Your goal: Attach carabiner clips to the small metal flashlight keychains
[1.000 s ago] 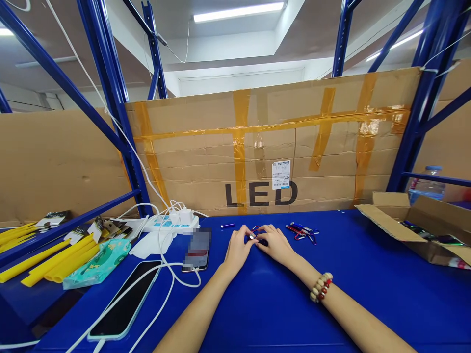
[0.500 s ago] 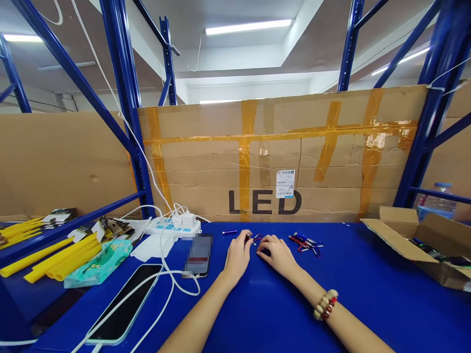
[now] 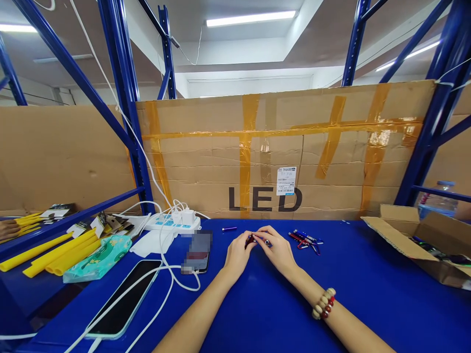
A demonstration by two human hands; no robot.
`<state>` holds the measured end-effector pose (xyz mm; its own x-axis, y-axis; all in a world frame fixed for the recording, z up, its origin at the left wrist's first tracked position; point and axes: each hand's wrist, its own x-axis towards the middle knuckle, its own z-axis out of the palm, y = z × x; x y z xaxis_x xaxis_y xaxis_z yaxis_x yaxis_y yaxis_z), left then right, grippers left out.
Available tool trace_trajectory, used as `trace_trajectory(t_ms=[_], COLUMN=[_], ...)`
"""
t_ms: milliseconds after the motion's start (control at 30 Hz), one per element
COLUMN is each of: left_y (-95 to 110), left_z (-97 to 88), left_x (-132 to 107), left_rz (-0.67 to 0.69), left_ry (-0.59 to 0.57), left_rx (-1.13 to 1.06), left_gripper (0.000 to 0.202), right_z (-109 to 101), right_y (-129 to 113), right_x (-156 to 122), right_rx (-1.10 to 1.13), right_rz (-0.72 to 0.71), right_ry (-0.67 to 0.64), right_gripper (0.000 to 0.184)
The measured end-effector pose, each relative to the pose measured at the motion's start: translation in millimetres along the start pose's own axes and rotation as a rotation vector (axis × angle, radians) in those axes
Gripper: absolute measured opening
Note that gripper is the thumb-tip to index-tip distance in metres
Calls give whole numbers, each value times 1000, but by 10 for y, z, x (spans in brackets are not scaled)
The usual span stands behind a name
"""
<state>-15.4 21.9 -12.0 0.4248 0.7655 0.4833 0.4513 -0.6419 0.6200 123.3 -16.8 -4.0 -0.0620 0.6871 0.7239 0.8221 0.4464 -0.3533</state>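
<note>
My left hand (image 3: pixel 237 252) and my right hand (image 3: pixel 276 250) meet at the fingertips just above the blue tabletop (image 3: pixel 272 309). Both are closed in a pinch. Between the left fingers a small dark reddish piece shows, mostly covered. Under the right fingers sits a small dark, shiny thing (image 3: pixel 268 242), too small and hidden to name. To the right of my hands lies a loose pile of red and blue carabiner-like clips (image 3: pixel 305 240). A short purple tube (image 3: pixel 229 229) rests behind my left hand.
An open cardboard box (image 3: pixel 423 250) with dark items stands at right. On the left are a power strip (image 3: pixel 172 224) with white cables, two phones, a green packet (image 3: pixel 97 257) and yellow tubes (image 3: pixel 69 252). A taped cardboard sheet (image 3: pixel 206 166) closes the back. Another person's hand (image 3: pixel 8 229) shows far left.
My hands have come together and their fingertips now meet. The small red-and-blue clip that lay between them is no longer visible on the table. The view has tilted slightly.
</note>
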Motion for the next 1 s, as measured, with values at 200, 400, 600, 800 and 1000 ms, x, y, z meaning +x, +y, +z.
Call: trace_trajectory(t_ms=[200,400,600,800,1000], left_y=[24,27,39,23,16], left_z=[-1,11,11,14,10], left_x=[-20,-41,-47,-39,-23], left_rz=[17,9,6,12,-34], left_ry=[14,-2,-9,-26,6], left_rx=[34,104,115,181,240], left_gripper=[20,24,23,25,22], right_z=[-5,-10,-2,14,-7], right_y=[42,33,33,59,48], right_x=[-7,-3,-9,-9,-4], right_rx=[5,-10,-21,2,-9], right_rz=[51,71,93,115,164], right_ry=[8,-5,-73,-184,-195], right_gripper=[28,30,26,22,24])
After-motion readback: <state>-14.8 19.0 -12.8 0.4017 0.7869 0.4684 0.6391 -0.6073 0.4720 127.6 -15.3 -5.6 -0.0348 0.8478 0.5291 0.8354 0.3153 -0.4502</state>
